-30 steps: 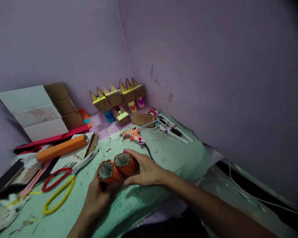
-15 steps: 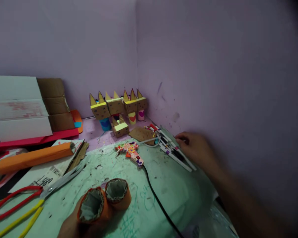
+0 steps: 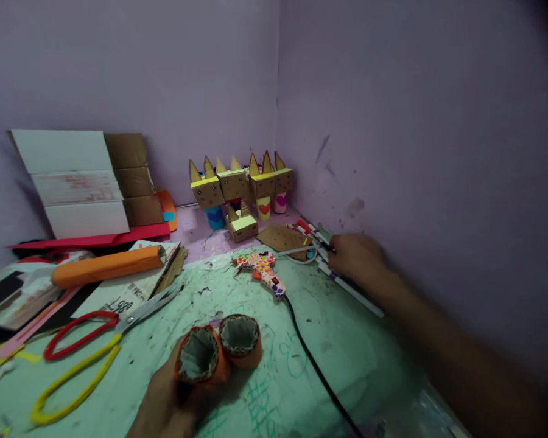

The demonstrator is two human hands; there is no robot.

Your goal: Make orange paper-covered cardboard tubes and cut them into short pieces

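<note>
My left hand (image 3: pixel 164 389) is wrapped round an orange cardboard tube (image 3: pixel 200 356) at the bottom middle. A second, shorter orange tube (image 3: pixel 241 340) stands against its right side; whether the two are joined I cannot tell. Both have grey linings and corrugated rims facing up. My right hand (image 3: pixel 358 258) reaches over a pile of white-barrelled markers (image 3: pixel 347 285) by the right wall. Its fingers are pinched at a dark-tipped piece among them, which is mostly hidden. Left of the pile lies a flower-patterned glue gun (image 3: pixel 262 271) with a white glue stick in its back.
Scissors (image 3: pixel 137 316) with red and yellow handles lie on the left. Behind them are a long orange roll (image 3: pixel 109 266) and a folded cardboard sheet (image 3: pixel 77 182). Cardboard animal figures (image 3: pixel 235 185) stand in the corner. A black cord (image 3: pixel 310 359) crosses the green tabletop (image 3: pixel 347 353).
My right hand has moved in over the markers, and its fingers have closed there. The whole view has shifted so things sit further right. My left hand keeps hold of the tube.
</note>
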